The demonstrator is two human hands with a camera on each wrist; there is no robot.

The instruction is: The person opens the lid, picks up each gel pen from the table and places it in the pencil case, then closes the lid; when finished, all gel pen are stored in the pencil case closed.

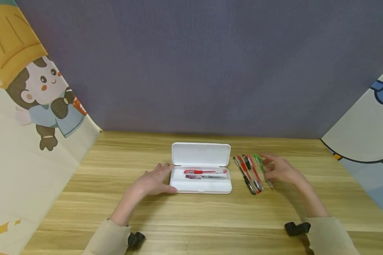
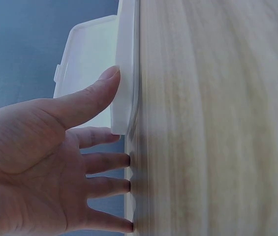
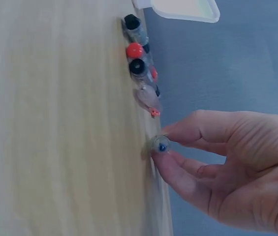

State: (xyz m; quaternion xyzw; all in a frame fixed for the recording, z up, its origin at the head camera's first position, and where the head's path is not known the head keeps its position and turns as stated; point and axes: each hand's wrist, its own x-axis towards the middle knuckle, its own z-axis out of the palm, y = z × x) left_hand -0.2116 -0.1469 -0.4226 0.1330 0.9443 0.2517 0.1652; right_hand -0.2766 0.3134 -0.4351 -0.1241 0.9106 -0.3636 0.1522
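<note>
Pens (image 1: pixel 248 173) lie side by side on the counter (image 1: pixel 185 219), right of the open white case (image 1: pixel 194 186). At the row's right end we see the right grip (image 1: pixel 281 170) pinching the green pen (image 1: pixel 260 164); the left grip (image 1: pixel 150 182), spread wide, touches the case's left end.

Beige slvs (image 1: pixel 108 238), sm. blk wrist cams (image 1: pixel 297 228) ea. side.
</note>
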